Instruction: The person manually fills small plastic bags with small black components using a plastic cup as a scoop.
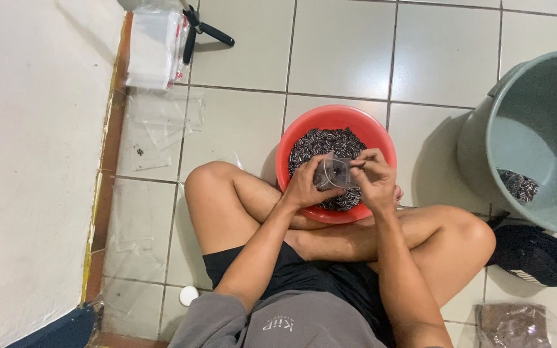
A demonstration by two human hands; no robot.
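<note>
Sitting cross-legged on the tiled floor (343, 58), red basin (304, 132) of small dark pieces right in front. Left hand (304, 187) grips a clear plastic bag (335, 173) just above that basin; right hand (374, 180) pinches its edge. Grey bucket (536, 142) sits off to the basin's right.

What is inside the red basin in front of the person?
The red basin holds a heap of small dark pieces with pale stripes. The left hand, the right hand and a clear bag cover its near part, so the bottom is hidden.
</note>
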